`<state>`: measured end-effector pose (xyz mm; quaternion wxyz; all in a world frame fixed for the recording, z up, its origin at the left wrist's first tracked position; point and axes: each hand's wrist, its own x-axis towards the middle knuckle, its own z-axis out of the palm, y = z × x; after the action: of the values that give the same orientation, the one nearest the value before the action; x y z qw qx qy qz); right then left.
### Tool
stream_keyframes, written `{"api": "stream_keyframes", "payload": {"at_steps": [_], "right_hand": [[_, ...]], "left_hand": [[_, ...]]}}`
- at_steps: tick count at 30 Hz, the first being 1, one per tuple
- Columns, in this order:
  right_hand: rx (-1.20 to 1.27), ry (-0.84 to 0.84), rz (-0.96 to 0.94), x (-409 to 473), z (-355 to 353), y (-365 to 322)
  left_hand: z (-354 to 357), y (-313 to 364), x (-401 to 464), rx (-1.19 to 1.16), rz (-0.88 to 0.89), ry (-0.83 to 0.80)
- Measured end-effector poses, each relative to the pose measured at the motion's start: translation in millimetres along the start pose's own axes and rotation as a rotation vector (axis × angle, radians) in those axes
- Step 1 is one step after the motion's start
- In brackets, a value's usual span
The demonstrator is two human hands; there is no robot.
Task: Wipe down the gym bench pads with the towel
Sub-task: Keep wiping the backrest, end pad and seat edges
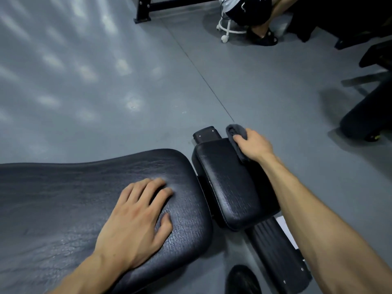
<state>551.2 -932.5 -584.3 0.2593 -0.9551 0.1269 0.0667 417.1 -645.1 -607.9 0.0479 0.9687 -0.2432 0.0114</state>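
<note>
Nearest, the left hand [135,219] lies flat with fingers spread on the large black textured leather back pad [63,204], bracing and holding nothing. Just beyond the gap, the right hand [253,145] curls its fingers round a bunched dark grey towel [235,132] and presses it on the far right edge of the smaller black leather seat pad [229,181]. Past the pad's end shows the black metal frame end [206,133], then grey floor [106,81] and a seated person's leg by a white wheeled stool [228,30]. The towel sits at the very edge, so a stroke outward would likely slip off the pad, and the bunched cloth may miss strips of leather
</note>
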Motion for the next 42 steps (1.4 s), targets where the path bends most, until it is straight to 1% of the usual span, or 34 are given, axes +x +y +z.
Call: {"api": "stream_keyframes", "payload": {"at_steps": [3, 5, 7, 9, 11, 13, 16, 17, 20, 23, 26, 29, 33, 38, 42], "right_hand": [[-0.141, -0.161, -0.171, 4.1, -2.9, -51.1], [-0.188, -0.277, -0.235, 2.5, 4.3, -77.5], [-0.232, -0.351, -0.312, -4.1, 8.8, -97.5], [-0.233, -0.378, -0.361, -14.1, 7.1, -108.9], [-0.234, -0.364, -0.4, -22.2, 7.2, -109.9], [-0.24, -0.332, -0.391, -18.5, 16.4, -100.3], [-0.227, -0.286, -0.345, -15.1, 15.2, -90.8], [-0.227, -0.245, -0.32, -12.7, 12.8, -84.3], [-0.188, -0.14, -0.167, -1.6, 5.5, -47.0], [0.014, -0.066, 0.019, 4.8, 6.1, 4.4], [0.261, 0.009, 0.208, -16.1, 14.7, 56.5], [0.382, 0.067, 0.268, -49.1, 25.8, 89.9], [0.517, 0.157, 0.347, -91.3, 32.0, 104.7], [0.706, 0.288, 0.368, -155.3, 58.3, 114.9], [0.84, 0.328, 0.505, -181.3, 85.9, 104.6]], "left_hand": [[1.0, -1.4, 1.2, -0.002, 0.001, 0.006], [1.7, -2.5, 1.4, 0.0, 0.004, 0.007], [1.6, -2.7, 1.0, 0.0, 0.002, 0.01], [1.0, -2.6, 0.6, 0.0, 0.0, 0.008], [-0.3, -1.9, 0.9, -0.002, -0.006, 0.007], [-1.3, -0.7, 1.2, 0.003, -0.006, 0.006], [-2.1, -0.7, -0.2, 0.002, -0.006, 0.01], [-1.7, -1.2, -1.2, 0.001, -0.006, 0.012], [-1.4, -0.5, -2.7, 0.0, -0.019, 0.028], [0.7, -1.8, -1.5, 0.008, -0.009, 0.037], [0.3, -2.4, -2.1, 0.014, -0.01, 0.036], [-1.3, -0.4, -2.1, 0.031, -0.006, 0.039], [-4.0, 2.3, -2.9, 0.054, -0.002, 0.05], [-4.4, 4.3, -4.3, 0.062, -0.01, 0.021], [-17.4, 13.5, -4.5, 0.067, -0.011, 0.032]]}}
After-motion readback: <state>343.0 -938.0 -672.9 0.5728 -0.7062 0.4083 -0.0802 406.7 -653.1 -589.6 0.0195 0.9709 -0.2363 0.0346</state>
